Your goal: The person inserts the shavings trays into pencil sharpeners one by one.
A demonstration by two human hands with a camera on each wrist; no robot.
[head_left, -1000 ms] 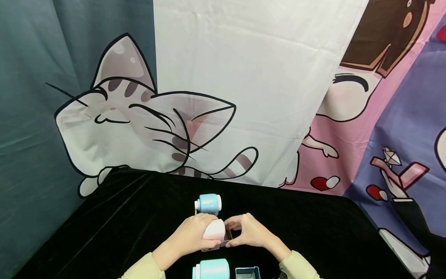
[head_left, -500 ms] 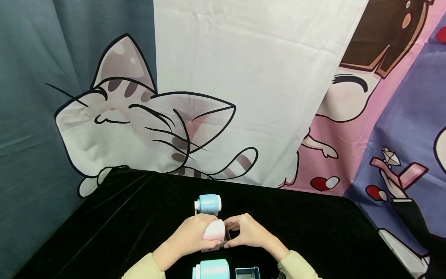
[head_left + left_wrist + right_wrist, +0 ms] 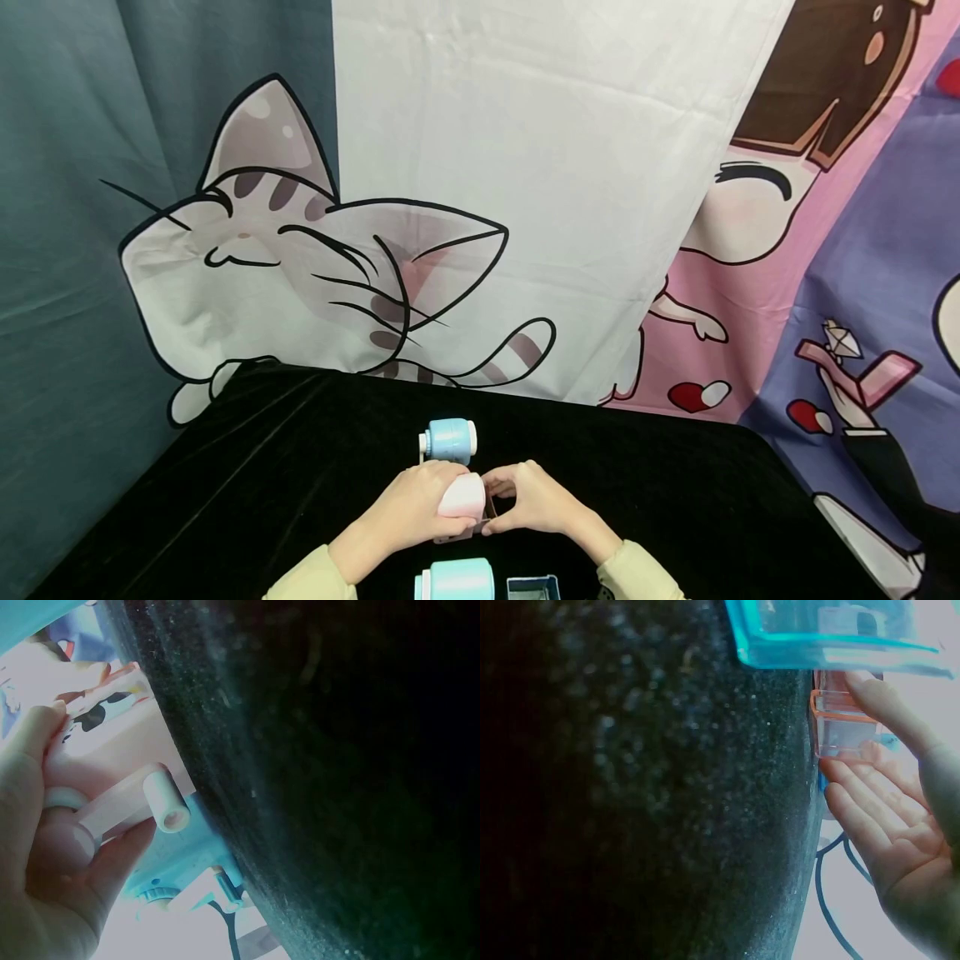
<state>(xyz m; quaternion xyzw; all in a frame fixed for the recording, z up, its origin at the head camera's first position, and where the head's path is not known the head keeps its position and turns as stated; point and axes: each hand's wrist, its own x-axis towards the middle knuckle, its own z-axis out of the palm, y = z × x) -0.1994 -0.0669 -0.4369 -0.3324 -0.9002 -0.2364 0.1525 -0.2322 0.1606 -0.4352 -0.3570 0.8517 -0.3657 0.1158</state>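
Note:
In the head view my left hand [image 3: 412, 504] grips a pink and white crank pencil sharpener [image 3: 462, 496] from above. Its crank handle [image 3: 120, 799] sticks out beside my palm in the left wrist view, with the thumb and fingers around the body. At the sharpener's right end, my right hand [image 3: 538, 500] holds a small clear drawer [image 3: 840, 735] with an orange rim between thumb and fingertips. The drawer sits right against the sharpener's open side.
Behind my hands stands a blue crank sharpener [image 3: 448, 439]. Nearer to me are a teal sharpener [image 3: 459, 579] and, to its right, a separate box-like drawer [image 3: 533, 577] with a teal rim. Everything rests on black velvet cloth [image 3: 675, 500], with printed curtains [image 3: 562, 167] behind.
My right hand and the clear drawer have shifted slightly left, closer to the pink sharpener. My left hand stays in place.

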